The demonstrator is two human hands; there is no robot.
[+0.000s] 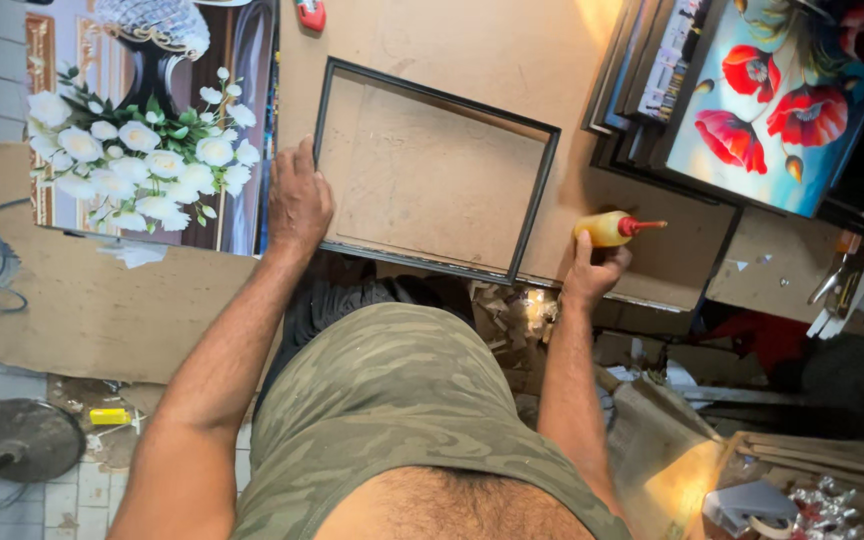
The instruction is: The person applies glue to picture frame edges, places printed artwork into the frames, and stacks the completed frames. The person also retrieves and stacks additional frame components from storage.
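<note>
Gluing up a frame here. The left hand [298, 203] lies flat with the fingers spread, pressing on the near-left corner of the black frame [435, 172], so that grip is open, just weight on top, not wrapped around anything. The right hand [592, 268] is closed around a yellow glue bottle [607, 228] with a red nozzle, and the nozzle points away to the right, off the frame. The bottle sits just beside the frame's near-right corner, close to the bench [512, 50] edge.

The frame lies flat on the brown bench, empty inside, with its near rail right along the edge closest to the person.

My take on doing this well: keep that left palm planted so the frame can't skate while the other hand works. I'd turn the nozzle toward the joint before squeezing (it's aimed the wrong way for now), and go light, since a thin bead in the corner beats a blob that oozes onto the black face. The frame is close to the bench edge, so I'd watch it doesn't get nudged off.

A white flower print [147, 150] sits just left of the left hand, and a poppy painting [782, 110] on a stack of frames is off to the right, well apart from the glue.
</note>
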